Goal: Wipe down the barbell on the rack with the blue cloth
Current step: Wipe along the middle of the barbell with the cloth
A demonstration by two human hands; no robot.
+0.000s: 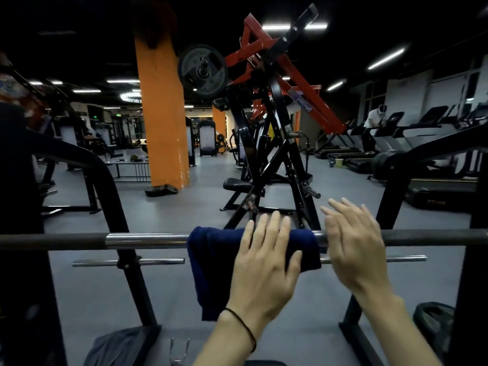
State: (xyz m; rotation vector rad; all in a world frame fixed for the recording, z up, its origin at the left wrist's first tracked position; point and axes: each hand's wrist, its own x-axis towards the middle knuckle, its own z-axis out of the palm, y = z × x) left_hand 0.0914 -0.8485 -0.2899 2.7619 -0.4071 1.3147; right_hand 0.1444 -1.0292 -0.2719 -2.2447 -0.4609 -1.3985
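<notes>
A long steel barbell [148, 240] lies level across the black rack [116, 207], spanning the whole view. A dark blue cloth [211, 254] is draped over the bar's middle, its left part hanging well below. My left hand [266, 262] lies flat on the cloth, fingers straight and reaching over the bar. My right hand [353, 241] hovers at the cloth's right edge, fingers straight and slightly blurred, over the bar; whether it touches is unclear.
A thinner steel bar [129, 262] runs below the barbell. Beyond stands a black and red plate-loaded machine [266, 133] and an orange pillar [163, 114]. Treadmills [412, 138] line the right, with a person on one. A weight plate [433, 323] lies at the lower right.
</notes>
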